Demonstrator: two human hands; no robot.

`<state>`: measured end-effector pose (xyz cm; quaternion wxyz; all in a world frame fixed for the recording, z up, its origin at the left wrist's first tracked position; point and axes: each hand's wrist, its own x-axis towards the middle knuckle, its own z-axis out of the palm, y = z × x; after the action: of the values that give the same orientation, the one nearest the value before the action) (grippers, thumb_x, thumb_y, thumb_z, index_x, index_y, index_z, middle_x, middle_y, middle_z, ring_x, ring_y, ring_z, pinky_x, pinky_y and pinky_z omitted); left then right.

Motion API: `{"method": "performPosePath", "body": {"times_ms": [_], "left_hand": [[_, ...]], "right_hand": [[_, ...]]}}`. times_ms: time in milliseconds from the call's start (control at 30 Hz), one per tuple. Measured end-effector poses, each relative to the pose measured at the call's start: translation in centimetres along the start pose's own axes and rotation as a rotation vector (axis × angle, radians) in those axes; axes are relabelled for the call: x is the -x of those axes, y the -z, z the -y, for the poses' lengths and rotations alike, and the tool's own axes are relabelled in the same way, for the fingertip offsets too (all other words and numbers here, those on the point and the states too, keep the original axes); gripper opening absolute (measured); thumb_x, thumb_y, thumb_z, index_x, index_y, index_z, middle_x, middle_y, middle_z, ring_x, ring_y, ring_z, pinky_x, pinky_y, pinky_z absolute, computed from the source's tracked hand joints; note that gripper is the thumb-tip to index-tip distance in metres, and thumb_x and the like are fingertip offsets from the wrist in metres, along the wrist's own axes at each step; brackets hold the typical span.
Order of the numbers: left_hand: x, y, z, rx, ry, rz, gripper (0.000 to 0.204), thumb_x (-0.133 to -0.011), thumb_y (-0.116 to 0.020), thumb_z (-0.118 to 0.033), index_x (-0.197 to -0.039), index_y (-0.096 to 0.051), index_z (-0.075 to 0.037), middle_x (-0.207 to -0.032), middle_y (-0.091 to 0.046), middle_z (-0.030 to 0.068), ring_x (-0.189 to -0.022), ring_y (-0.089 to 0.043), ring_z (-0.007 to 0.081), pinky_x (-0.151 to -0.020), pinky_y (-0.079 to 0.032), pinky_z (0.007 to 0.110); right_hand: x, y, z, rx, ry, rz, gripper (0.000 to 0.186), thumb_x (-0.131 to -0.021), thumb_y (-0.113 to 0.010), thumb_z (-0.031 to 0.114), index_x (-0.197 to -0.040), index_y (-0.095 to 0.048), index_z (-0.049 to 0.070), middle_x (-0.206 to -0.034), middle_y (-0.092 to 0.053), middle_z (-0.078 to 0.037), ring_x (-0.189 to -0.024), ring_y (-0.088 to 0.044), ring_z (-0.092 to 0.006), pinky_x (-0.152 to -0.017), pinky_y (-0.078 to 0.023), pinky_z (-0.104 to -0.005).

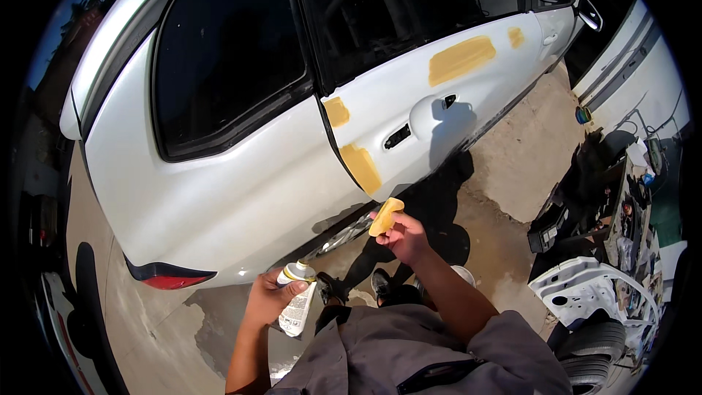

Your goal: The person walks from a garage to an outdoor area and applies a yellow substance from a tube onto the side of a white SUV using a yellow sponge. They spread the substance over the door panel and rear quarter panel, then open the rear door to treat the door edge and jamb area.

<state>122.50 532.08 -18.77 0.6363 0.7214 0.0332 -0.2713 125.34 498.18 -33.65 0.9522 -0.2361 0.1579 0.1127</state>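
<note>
My left hand [265,300] is closed around a white squeeze tube [294,314] with a yellow band near its upper end. Pinched in the fingers of my right hand [406,240] is a yellow filler spreader [385,218], held apart from the car. In front of me stands a white car [241,197]. Its rear door [402,168] carries several tan-yellow filler patches: a wide patch [462,60] below the window, a small patch [516,37] farther right, and two along the door's rear edge, one upper [336,111] and one lower [361,168]. The door handle is off, leaving dark openings [397,136].
To the right, a loose white door shell [578,292] leans near stacked tyres [592,351] and a cluttered heap of parts [629,212]. A pale bucket [464,275] is partly hidden behind my right forearm. Concrete ground [526,153] runs alongside the car, with my shadow across it.
</note>
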Motion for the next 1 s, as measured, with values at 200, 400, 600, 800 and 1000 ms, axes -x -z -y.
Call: {"method": "performPosePath", "body": {"times_ms": [200,400,600,800,1000], "left_hand": [[-1.9,0.6,-3.7,0.127,-0.078,-0.001,0.029,-0.091,-0.083,-0.017,-0.11,-0.075,0.003,-0.094,-0.076,0.0066,-0.081,-0.07,0.014,-0.073,-0.056,0.03],[-4.8,2.0,-5.0,0.068,-0.062,0.063,0.036,-0.09,-0.084,-0.019,-0.116,-0.075,0.003,-0.098,-0.077,0.0075,-0.082,-0.07,0.0156,-0.077,-0.057,0.032],[-10.2,2.0,-7.6,-0.062,-0.134,0.297,0.053,-0.087,-0.086,-0.032,-0.124,-0.071,0.004,-0.107,-0.076,0.0106,-0.085,-0.072,0.0164,-0.077,-0.059,0.031],[-13.7,-2.5,-10.8,-0.073,-0.279,0.801,0.045,-0.09,-0.085,-0.028,-0.119,-0.072,0.004,-0.122,-0.073,0.0129,-0.095,-0.071,0.0162,-0.084,-0.057,0.032],[-15.3,-11.2,-15.8,-0.122,-0.417,1.16,0.046,-0.079,-0.091,-0.029,-0.107,-0.074,0.004,-0.118,-0.074,0.0201,-0.1,-0.072,0.0214,-0.089,-0.057,0.035]], "right_hand": [[-4.2,2.3,-1.9,-0.412,0.135,0.152,0.041,-0.097,-0.062,0.028,-0.135,-0.057,0.012,-0.127,-0.066,-0.016,-0.097,-0.066,-0.0285,-0.069,-0.054,-0.0399],[-4.6,1.7,-4.5,-0.546,0.184,0.094,0.042,-0.097,-0.061,0.027,-0.136,-0.057,0.011,-0.116,-0.069,-0.013,-0.094,-0.067,-0.025,-0.066,-0.054,-0.0362],[-1.2,2.9,-5.8,-0.629,0.273,0.058,0.035,-0.1,-0.056,0.027,-0.131,-0.059,0.009,-0.116,-0.069,-0.014,-0.091,-0.067,-0.0242,-0.063,-0.051,-0.0311],[9.9,5.8,-6.0,-0.72,0.536,0.048,0.031,-0.102,-0.055,0.028,-0.126,-0.063,0.009,-0.119,-0.07,-0.017,-0.093,-0.07,-0.0246,-0.063,-0.053,-0.0303],[18.9,9.6,-4.4,-0.706,0.852,-0.177,0.028,-0.101,-0.06,0.029,-0.121,-0.066,0.01,-0.108,-0.073,-0.014,-0.092,-0.071,-0.0251,-0.062,-0.054,-0.0293]]}}
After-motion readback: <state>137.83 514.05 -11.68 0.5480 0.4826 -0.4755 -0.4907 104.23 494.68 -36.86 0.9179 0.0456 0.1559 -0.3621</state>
